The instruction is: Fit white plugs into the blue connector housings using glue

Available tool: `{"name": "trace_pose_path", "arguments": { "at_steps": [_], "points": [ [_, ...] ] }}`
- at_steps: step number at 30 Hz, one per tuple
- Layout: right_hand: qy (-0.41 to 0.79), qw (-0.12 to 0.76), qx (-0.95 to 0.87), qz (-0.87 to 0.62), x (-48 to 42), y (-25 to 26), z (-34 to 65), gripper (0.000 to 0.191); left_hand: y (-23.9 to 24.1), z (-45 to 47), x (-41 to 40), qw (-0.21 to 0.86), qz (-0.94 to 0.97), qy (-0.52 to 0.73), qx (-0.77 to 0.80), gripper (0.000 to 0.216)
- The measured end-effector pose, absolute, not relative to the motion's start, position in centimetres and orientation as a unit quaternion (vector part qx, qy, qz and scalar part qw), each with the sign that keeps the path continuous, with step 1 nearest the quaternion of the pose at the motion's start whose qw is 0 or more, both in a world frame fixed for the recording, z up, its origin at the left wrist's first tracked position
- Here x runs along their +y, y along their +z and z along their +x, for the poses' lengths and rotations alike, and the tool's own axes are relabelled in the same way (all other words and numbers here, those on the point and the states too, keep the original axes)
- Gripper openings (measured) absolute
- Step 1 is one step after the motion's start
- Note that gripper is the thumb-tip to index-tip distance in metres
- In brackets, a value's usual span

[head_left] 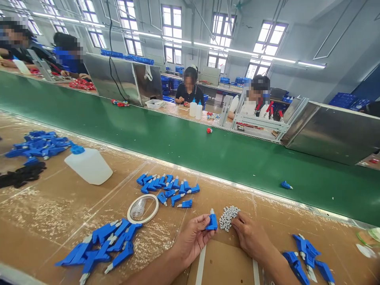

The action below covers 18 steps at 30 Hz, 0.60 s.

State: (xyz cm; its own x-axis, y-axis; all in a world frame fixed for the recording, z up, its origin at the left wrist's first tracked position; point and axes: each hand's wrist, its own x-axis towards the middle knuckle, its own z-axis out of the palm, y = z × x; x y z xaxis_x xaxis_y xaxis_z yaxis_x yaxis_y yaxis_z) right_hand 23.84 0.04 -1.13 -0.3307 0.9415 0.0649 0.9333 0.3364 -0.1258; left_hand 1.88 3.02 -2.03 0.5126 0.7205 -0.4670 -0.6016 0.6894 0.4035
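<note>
My left hand (192, 239) pinches a small blue plastic connector (212, 221), held upright with its pale tip up. My right hand (251, 235) rests on the table with its fingertips at a heap of small grey-white pieces (227, 217); its fingers are curled at the heap, and whether they hold one I cannot see. A row of blue connectors (169, 188) lies just beyond. A larger pile of blue connectors (103, 243) lies to the left of my left arm, and a few more (307, 257) lie to the right of my right arm.
A clear tape ring (143, 208) and a white squeeze bottle with blue cap (88, 164) lie on the wrapped brown table (59, 206). Blue and black parts are heaped far left. A green conveyor belt (190, 146) carries one blue piece (286, 185). Several people work at benches beyond.
</note>
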Motion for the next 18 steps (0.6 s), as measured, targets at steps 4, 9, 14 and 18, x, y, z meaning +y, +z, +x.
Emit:
{"name": "trace_pose_path", "arguments": {
  "at_steps": [4, 9, 14, 18],
  "points": [
    [0.036, 0.010, -0.815, -0.578, 0.5, -0.4, 23.0, 0.022, -2.3, 2.0, 2.8, 0.870, 0.098, 0.381, 0.298, 0.012],
    [0.066, 0.013, -0.795, -0.603, 0.8, -0.1, 22.2, 0.018, -2.2, 2.1, 2.5, 0.877, 0.120, 0.368, 0.284, 0.021],
    [0.139, 0.102, -0.759, -0.628, -0.1, 0.5, 23.1, 0.018, -2.6, 2.2, 2.1, 0.878, 0.154, 0.367, 0.264, 0.028],
    [0.381, 0.288, -0.632, -0.611, -2.4, 0.4, 23.5, 0.021, -3.5, 2.6, 1.7, 0.887, 0.181, 0.347, 0.243, 0.036]
  ]
}}
